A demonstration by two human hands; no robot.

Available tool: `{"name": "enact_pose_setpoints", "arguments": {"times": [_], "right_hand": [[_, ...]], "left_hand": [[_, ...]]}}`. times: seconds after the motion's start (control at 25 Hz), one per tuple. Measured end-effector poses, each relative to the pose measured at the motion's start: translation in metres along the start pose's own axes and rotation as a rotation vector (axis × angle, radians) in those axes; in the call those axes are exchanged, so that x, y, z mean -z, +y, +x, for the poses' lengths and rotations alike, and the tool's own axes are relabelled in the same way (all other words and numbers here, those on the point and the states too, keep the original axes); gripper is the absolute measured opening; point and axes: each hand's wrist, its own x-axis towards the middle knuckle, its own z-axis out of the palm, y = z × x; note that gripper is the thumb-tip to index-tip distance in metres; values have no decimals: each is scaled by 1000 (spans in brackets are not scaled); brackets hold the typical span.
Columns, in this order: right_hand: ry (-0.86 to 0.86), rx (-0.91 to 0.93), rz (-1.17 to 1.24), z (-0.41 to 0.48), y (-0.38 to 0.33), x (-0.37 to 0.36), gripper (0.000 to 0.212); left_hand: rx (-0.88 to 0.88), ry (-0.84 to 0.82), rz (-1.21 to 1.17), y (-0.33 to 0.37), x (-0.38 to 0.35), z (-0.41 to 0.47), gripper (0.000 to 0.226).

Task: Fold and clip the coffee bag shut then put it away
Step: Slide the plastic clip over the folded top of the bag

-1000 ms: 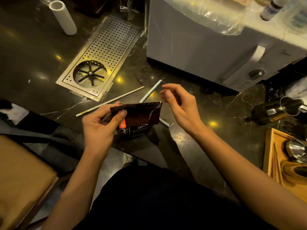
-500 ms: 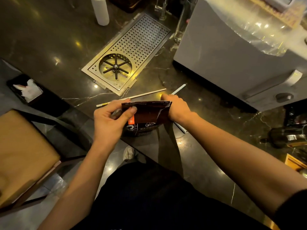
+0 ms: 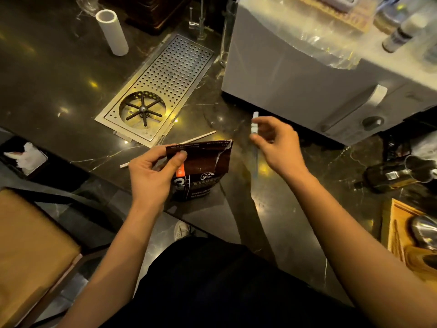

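A dark brown coffee bag [image 3: 203, 162] with its top folded over stands at the near edge of the black marble counter [image 3: 59, 95]. My left hand [image 3: 151, 172] pinches the fold at its left side, thumb in front. To the right of the bag, my right hand [image 3: 277, 145] holds a long pale clip bar [image 3: 255, 129] upright, lifted off the counter. A second thin white rod [image 3: 201, 138] lies on the counter just behind the bag.
A perforated steel drip tray with a rinser [image 3: 160, 88] sits behind the bag. A white machine [image 3: 307, 74] fills the back right. A white roll [image 3: 113, 31] stands back left, a dark bottle [image 3: 392, 176] and wooden tray [image 3: 402, 235] at right, a chair [image 3: 26, 252] below left.
My right hand reached to the bag's right corner, then came away to the right with the pale clip bar lifted off the counter. My left hand kept hold of the fold.
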Motion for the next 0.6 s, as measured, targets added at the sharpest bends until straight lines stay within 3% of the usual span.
{"name": "enact_pose_setpoints", "arguments": {"times": [0.12,0.24,0.4,0.6], "right_hand": [[120,-158,567,-26,6,49,27],[220,-266,887,-59,21,81,27],[264,-401,1176,-93,41,80,30],[312,-416,1304,-108,52,76,26]], "left_hand": [[-9,-86,16,2,-24,4,20],[-9,-219,25,3,-57,10,18],[35,-390,-26,2,-111,10,22],[63,-518,-21,-1,-161,2,20]]}}
